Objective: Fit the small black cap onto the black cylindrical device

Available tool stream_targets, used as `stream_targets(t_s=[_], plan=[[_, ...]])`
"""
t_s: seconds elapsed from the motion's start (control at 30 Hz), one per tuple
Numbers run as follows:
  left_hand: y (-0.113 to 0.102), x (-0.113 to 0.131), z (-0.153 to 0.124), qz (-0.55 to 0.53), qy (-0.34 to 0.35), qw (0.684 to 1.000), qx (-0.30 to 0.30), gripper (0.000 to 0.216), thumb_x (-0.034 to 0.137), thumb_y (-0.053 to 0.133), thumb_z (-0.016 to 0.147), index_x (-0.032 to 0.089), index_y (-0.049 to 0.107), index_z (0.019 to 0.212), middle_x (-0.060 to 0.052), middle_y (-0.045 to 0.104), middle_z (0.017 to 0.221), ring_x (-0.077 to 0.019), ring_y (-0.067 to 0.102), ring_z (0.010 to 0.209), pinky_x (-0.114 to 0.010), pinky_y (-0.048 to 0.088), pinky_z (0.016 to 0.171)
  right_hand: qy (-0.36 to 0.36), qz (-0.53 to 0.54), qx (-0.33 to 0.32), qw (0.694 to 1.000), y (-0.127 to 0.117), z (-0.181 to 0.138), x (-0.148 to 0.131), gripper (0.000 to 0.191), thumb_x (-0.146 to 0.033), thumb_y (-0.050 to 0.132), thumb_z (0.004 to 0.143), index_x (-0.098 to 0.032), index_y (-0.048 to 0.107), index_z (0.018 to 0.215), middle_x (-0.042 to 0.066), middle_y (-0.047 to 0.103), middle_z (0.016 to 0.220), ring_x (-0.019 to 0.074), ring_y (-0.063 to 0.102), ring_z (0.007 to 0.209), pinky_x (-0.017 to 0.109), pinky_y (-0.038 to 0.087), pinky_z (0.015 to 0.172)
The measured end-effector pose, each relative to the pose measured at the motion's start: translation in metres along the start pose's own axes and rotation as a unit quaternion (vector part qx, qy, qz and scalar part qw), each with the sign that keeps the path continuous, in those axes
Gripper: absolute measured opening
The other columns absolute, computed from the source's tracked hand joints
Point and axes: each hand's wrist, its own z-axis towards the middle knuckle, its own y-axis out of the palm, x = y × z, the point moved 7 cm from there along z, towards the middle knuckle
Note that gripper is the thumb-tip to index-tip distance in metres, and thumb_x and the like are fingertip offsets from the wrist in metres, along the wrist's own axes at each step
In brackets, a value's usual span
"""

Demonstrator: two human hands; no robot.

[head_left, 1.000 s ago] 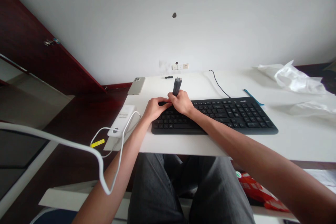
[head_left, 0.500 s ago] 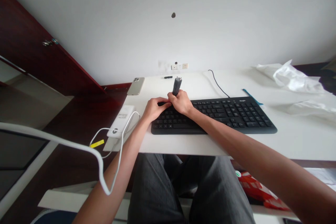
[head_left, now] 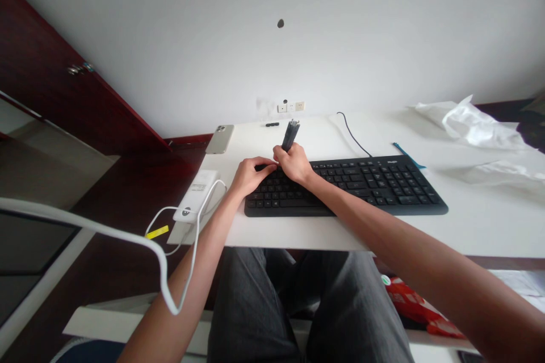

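Observation:
My right hand [head_left: 293,162] is wrapped round a dark, stick-like bundle with silvery tips [head_left: 291,135], held above the left part of the black keyboard [head_left: 374,181]. The bundle leans slightly right, and my fist hides its lower end. To its left, my left hand [head_left: 254,174] has thumb and forefinger brought together against the right fist. What sits between those fingertips, if anything, is too small to make out. Both hands cover some keys on the keyboard's upper left.
A phone [head_left: 220,139] and a white power bank [head_left: 196,195] with a white cable [head_left: 170,295] lie at the desk's left side. Behind are a small black item [head_left: 272,125] and the keyboard cord [head_left: 354,137]. Clear plastic bags [head_left: 477,125] and a blue strip [head_left: 409,156] lie right.
The top of the dark bundle has tilted a little to the right as my right hand turned. My left hand stays in almost the same place.

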Motion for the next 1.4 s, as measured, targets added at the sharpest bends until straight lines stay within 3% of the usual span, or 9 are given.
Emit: stream_targets(t_s=[0.33,0.6,0.9,1.23,1.4], plan=[[0.0,0.003,-0.002,-0.006,0.006,1.0,-0.01,0.023,0.041,0.067,0.091,0.023,0.079,0.098,-0.004,0.08,0.105,-0.0238,0.073,0.104,-0.036,0.053,0.101,0.012,0.067,0.061,0.996,-0.012,0.001,0.001,0.032,-0.037,0.051,0.081,-0.018,0.058,0.057,0.003,0.058,0.056,0.0154,0.053,0.056,0.028,0.039,0.058],[0.003,0.004,-0.001,0.007,0.032,0.999,-0.02,0.017,0.035,0.068,0.09,0.023,0.076,0.098,-0.004,0.078,0.106,-0.0225,0.071,0.106,-0.037,0.05,0.103,0.017,0.025,0.064,0.997,-0.023,0.006,-0.002,0.03,-0.035,0.051,0.081,-0.018,0.058,0.057,0.004,0.06,0.058,0.0161,0.053,0.057,0.029,0.037,0.058],[0.007,-0.002,0.002,0.01,0.033,0.999,-0.033,0.017,0.035,0.065,0.092,0.022,0.073,0.1,-0.004,0.077,0.109,-0.0225,0.069,0.108,-0.036,0.05,0.104,0.019,-0.064,-0.012,0.998,-0.015,0.009,0.0,0.029,-0.034,0.052,0.082,-0.018,0.059,0.059,0.004,0.062,0.06,0.0166,0.053,0.06,0.028,0.037,0.06],[0.007,0.0,0.001,0.041,0.024,0.998,-0.03,0.018,0.036,0.065,0.092,0.022,0.072,0.102,-0.004,0.077,0.109,-0.0235,0.07,0.106,-0.038,0.051,0.101,-0.084,-0.055,-0.136,0.986,-0.001,0.008,-0.007,0.03,-0.035,0.049,0.083,-0.02,0.045,0.057,-0.002,0.046,0.057,0.0121,0.04,0.058,0.028,0.031,0.056],[0.006,0.005,0.001,0.042,0.038,0.998,-0.016,0.017,0.035,0.065,0.092,0.022,0.073,0.1,-0.004,0.077,0.108,-0.023,0.071,0.105,-0.037,0.051,0.101,-0.077,-0.042,-0.109,0.99,-0.003,0.01,-0.003,0.03,-0.036,0.049,0.083,-0.019,0.048,0.059,-0.001,0.047,0.058,0.0127,0.042,0.059,0.028,0.033,0.057]])
